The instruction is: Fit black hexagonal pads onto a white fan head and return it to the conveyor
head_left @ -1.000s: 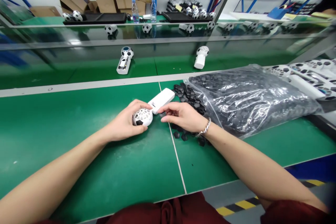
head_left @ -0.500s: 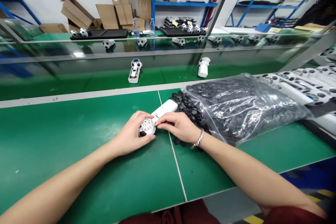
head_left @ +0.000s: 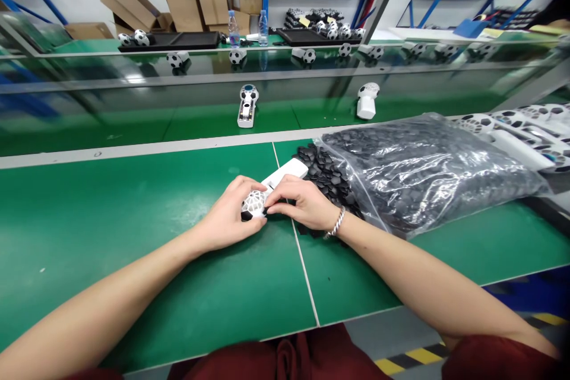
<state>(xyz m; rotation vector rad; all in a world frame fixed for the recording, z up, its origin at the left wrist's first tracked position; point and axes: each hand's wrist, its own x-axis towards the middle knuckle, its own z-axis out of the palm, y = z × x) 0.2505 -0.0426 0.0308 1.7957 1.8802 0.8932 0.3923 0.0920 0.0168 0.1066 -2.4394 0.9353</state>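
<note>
A white handheld device with a soccer-ball-shaped head (head_left: 255,204) lies in my hands low over the green bench. My left hand (head_left: 231,214) curls round the ball head, thumb near, fingers at the far side. White lattice with open recesses shows on the ball's top; black patches show at its lower left. My right hand (head_left: 303,203) pinches a small black piece (head_left: 266,211) against the ball's right edge; my fingers partly hide it. The white handle (head_left: 287,172) points away to the right, towards a heap of loose black pieces (head_left: 323,169).
A clear plastic bag of black pieces (head_left: 427,172) lies to the right, beside stacked ball-patterned parts (head_left: 529,130). Beyond the bench edge, an opened device (head_left: 248,105) and a white-backed device (head_left: 367,101) rest on a green conveyor (head_left: 312,107). Bottles, trays and cartons stand farther back.
My view has tilted down slightly. The two devices on the near conveyor have shifted right relative to the bench. A black piece now shows between my right fingertips and the ball.
</note>
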